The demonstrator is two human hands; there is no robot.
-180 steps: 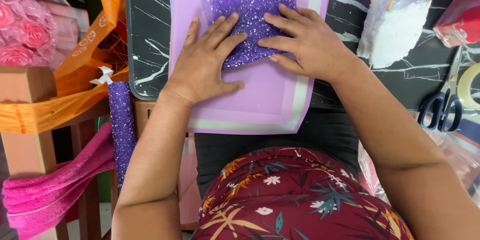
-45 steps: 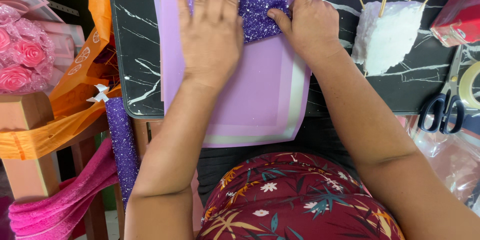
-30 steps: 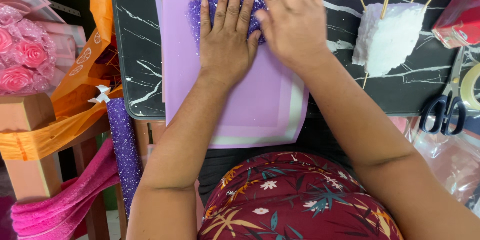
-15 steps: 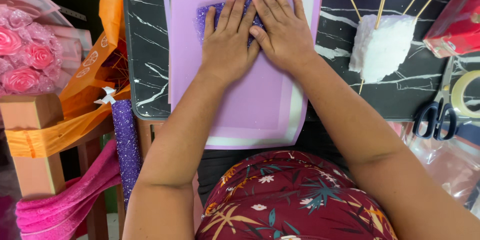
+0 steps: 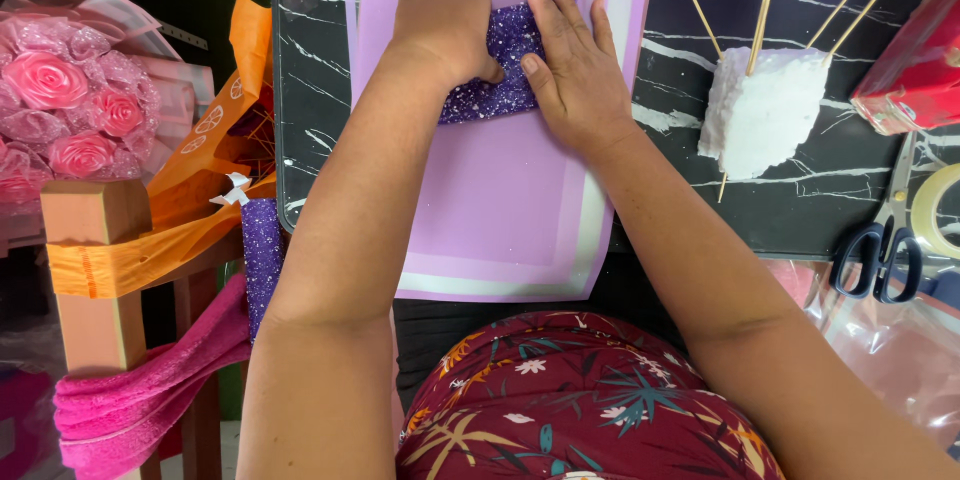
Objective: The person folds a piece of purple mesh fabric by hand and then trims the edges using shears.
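Purple glitter sheet (image 5: pixel 492 80), folded small, under both hands: left (image 5: pixel 445 25) fisted, right (image 5: pixel 575 70) flat.

Both forearms are bare, with no sleeves, rings or watch showing. The dark red floral-print fabric garment (image 5: pixel 590 405) carries orange, teal and white leaves and blossoms.

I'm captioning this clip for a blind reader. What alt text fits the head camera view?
Two bare hands, the left hand curled and the right hand flat, press a piece of purple glitter sheet onto lilac paper on a black marbled table. To the right are a white foam block holding wooden skewers, scissors and a tape roll; a pink rose bouquet sits left.
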